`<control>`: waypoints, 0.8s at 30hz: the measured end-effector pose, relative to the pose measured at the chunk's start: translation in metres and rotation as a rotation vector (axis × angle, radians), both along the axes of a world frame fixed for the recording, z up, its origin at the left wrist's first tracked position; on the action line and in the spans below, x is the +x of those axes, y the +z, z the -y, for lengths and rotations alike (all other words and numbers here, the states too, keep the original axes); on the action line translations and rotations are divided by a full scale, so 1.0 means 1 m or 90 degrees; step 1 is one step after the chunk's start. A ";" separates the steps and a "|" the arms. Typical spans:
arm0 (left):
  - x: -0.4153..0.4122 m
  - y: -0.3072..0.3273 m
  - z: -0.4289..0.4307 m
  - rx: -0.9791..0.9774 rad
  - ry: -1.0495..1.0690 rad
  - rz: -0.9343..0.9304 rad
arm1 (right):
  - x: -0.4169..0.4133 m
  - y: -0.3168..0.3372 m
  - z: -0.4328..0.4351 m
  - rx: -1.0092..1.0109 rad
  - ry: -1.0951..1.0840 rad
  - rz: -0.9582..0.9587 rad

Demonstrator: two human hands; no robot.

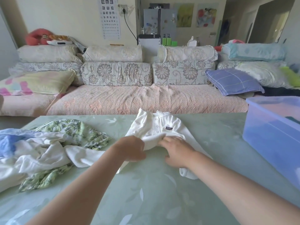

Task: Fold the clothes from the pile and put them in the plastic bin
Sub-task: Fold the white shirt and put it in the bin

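Observation:
A white button-front shirt [154, 125] with a small dark label lies on the green table [154, 192], collar pointing away from me. Its lower part is bunched up toward the chest. My left hand [131, 148] grips that bunched edge on the left. My right hand [177, 151] holds the same fold on the right, fingers over the cloth. A white sleeve end [186, 173] sticks out under my right wrist. The pile of clothes [45, 150], white, blue and green-leaf print, sits at the left. The translucent blue plastic bin [272, 132] stands at the right with something dark inside.
A long sofa [146, 101] with a pink cover and several floral cushions runs behind the table's far edge. A blue checked pillow [233, 81] lies on its right end.

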State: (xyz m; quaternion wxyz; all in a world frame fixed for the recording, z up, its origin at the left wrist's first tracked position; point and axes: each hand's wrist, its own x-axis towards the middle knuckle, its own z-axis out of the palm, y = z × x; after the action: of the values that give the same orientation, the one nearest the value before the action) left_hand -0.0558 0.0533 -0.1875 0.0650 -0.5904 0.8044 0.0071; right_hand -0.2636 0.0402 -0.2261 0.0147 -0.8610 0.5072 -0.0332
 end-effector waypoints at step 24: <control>0.065 0.015 0.041 -0.218 0.279 -0.356 | -0.034 0.039 0.021 -0.098 -0.203 0.416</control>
State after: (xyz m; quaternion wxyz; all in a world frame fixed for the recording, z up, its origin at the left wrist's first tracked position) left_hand 0.0091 0.0119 -0.1725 -0.2589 -0.7260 0.6354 0.0470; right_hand -0.2972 0.0191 -0.1872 0.1059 -0.7135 0.5998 -0.3462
